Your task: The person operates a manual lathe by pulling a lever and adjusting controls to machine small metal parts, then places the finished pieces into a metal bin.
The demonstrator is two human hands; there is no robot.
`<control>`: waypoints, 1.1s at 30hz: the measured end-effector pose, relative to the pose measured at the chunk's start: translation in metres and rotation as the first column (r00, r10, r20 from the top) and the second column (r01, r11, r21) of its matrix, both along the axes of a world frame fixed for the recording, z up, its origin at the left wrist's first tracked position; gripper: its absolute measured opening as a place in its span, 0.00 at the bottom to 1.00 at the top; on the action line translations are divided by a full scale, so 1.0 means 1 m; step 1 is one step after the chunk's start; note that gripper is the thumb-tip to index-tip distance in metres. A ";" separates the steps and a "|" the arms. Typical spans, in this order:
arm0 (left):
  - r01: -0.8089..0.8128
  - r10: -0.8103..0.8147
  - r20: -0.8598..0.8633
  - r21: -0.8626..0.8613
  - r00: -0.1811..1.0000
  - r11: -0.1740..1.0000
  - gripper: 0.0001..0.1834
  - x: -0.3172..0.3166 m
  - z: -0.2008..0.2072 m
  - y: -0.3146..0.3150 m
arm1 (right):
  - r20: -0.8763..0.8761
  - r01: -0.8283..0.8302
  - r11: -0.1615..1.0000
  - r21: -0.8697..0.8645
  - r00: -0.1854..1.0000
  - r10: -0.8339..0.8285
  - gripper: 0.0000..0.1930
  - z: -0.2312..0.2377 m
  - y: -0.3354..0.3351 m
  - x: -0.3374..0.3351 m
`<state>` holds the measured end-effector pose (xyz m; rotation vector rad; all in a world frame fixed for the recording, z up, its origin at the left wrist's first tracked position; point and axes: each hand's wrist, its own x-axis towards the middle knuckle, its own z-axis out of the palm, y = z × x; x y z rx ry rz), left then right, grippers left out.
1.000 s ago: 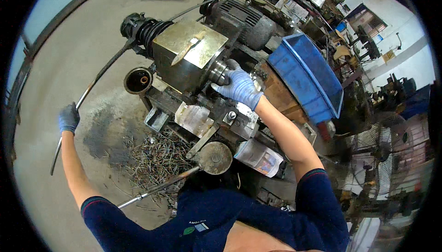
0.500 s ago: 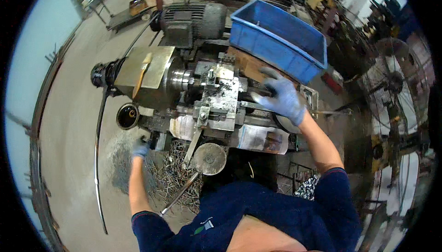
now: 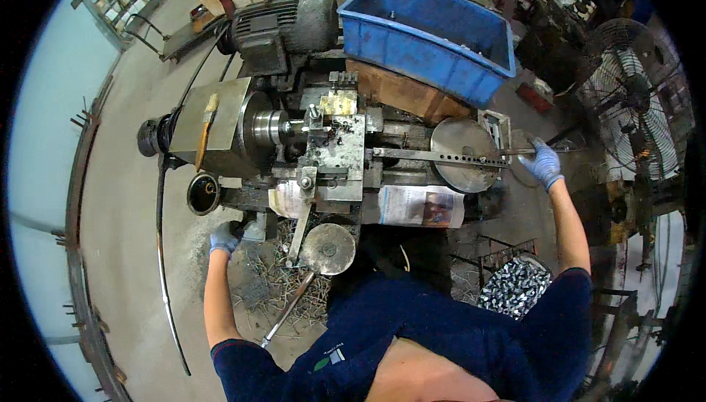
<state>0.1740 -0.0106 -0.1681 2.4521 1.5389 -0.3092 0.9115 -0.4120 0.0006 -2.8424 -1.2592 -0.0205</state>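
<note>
My right hand (image 3: 543, 164), in a grey-blue glove, is closed round the outer end of a metal lever (image 3: 518, 151). The lever meets a round metal disc (image 3: 465, 153) at the lathe's right end, which a flat bar with a row of holes (image 3: 441, 156) crosses. My left hand (image 3: 224, 237), gloved with dark fingers, is curled beside a grey block at the lathe's lower left; what it grips is hidden. Between the hands lie the chuck (image 3: 266, 128) and the tool slide (image 3: 334, 153), dusted with dark chips. A second round disc (image 3: 329, 249) with a handle sits nearer me.
A blue crate (image 3: 426, 45) stands behind the slide on a wooden board. A brush (image 3: 207, 130) lies on the headstock cover, with a round pot (image 3: 204, 193) below it. A basket of shiny metal parts (image 3: 515, 288) stands at right, near a large fan (image 3: 632, 101).
My right hand has moved right from above the disc to the lever's end and closed on it. My left hand stays by the lower left block. The view has shifted slightly.
</note>
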 end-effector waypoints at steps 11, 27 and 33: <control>0.206 -0.025 0.353 -0.486 0.935 0.849 0.23 0.083 0.168 -0.192 | 0.084 0.369 0.866 -0.336 0.928 -0.363 0.29 -0.037 -0.037 0.037; 0.179 -0.039 0.359 -0.363 0.932 0.914 0.15 0.102 0.116 -0.225 | 0.027 0.453 0.891 -0.027 0.892 -0.452 0.23 -0.078 -0.137 -0.107; 0.193 -0.074 0.316 -0.363 0.946 0.912 0.15 0.089 0.093 -0.218 | -0.024 0.510 0.859 -0.052 0.859 -0.512 0.24 -0.077 -0.139 -0.112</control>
